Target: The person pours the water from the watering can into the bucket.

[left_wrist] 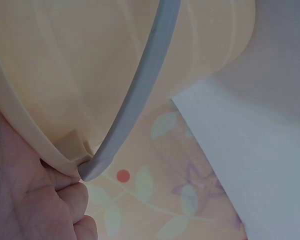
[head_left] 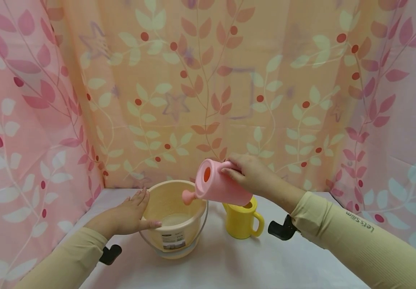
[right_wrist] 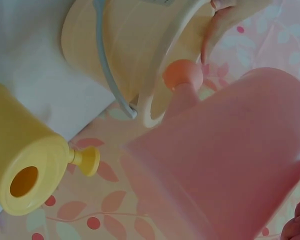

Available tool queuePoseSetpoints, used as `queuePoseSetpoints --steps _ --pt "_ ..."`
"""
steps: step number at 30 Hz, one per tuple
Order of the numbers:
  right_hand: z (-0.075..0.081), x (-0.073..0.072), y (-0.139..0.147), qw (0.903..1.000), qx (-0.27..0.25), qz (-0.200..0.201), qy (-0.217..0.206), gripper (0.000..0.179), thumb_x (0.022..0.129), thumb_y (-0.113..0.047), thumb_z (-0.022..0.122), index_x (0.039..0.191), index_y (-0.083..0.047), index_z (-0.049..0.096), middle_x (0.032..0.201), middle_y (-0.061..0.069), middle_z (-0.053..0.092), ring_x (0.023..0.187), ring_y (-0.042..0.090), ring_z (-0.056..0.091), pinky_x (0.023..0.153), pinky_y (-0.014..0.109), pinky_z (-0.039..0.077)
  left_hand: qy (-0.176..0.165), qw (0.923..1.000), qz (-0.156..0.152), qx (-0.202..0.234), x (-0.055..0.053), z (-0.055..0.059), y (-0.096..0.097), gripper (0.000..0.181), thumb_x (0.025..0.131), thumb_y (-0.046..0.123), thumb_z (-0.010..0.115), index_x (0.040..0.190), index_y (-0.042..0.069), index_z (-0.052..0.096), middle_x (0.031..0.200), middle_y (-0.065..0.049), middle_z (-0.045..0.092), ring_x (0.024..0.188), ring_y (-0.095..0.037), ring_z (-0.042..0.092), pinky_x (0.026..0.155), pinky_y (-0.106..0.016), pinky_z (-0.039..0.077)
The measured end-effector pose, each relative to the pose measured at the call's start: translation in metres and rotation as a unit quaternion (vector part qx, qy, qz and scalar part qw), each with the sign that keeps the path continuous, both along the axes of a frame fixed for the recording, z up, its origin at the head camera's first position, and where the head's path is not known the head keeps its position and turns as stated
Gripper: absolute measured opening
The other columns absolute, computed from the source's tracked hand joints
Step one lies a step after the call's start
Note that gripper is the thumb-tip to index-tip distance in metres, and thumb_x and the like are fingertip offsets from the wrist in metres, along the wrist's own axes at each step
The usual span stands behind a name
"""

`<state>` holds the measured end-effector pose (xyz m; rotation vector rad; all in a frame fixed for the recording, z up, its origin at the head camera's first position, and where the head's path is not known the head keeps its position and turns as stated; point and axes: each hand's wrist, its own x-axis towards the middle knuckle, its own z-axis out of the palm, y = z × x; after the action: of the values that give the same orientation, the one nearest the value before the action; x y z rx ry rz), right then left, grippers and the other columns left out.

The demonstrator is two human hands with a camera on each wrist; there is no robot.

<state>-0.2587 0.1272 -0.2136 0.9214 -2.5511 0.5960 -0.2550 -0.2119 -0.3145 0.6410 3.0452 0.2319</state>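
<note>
My right hand grips the handle of a pink watering can, fingers wrapped round it. The can is tilted left, its round spout head over the mouth of a cream bucket. In the right wrist view, the pink can fills much of the picture. My left hand rests against the bucket's left rim, its fingers extended and its thumb across the front rim. The left wrist view shows the palm beside the rim and the grey bail handle.
A yellow watering can stands upright on the white tabletop, just right of the bucket. A leaf-patterned curtain hangs behind and on both sides. The bucket's grey handle hangs down at its front.
</note>
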Motion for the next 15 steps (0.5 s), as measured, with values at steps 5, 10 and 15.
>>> queuePoseSetpoints --steps 5,10,15 --pt "0.0007 0.0001 0.0006 0.9999 0.01 -0.001 0.003 0.01 0.086 -0.023 0.065 0.082 -0.016 0.058 0.072 -0.004 0.055 0.066 0.014 0.051 0.057 0.024 0.047 0.0 1.0 -0.001 0.0 0.0 0.0008 0.0003 0.112 0.075 0.073 0.046 0.138 -0.016 0.018 0.145 -0.034 0.013 0.134 -0.045 0.013 0.104 -0.06 0.014" --pt "0.0015 0.0 0.0004 0.9999 0.012 -0.001 0.003 0.012 0.086 -0.024 0.064 0.082 -0.015 0.058 0.073 -0.003 0.056 0.067 0.014 0.052 0.058 0.023 0.048 0.001 1.0 0.003 -0.005 -0.0004 0.0006 0.0 0.113 0.075 0.075 0.045 0.138 -0.015 0.019 0.145 -0.032 0.013 0.134 -0.044 0.013 0.104 -0.06 0.014" --pt "0.0024 0.0007 -0.0005 0.9999 0.006 -0.009 -0.009 0.013 0.086 -0.026 0.064 0.081 -0.016 0.057 0.074 -0.003 0.056 0.069 0.015 0.053 0.059 0.023 0.049 0.0 1.0 0.001 -0.002 0.0016 0.0017 0.0012 0.112 0.075 0.074 0.046 0.138 -0.015 0.019 0.145 -0.033 0.014 0.134 -0.045 0.013 0.104 -0.061 0.013"
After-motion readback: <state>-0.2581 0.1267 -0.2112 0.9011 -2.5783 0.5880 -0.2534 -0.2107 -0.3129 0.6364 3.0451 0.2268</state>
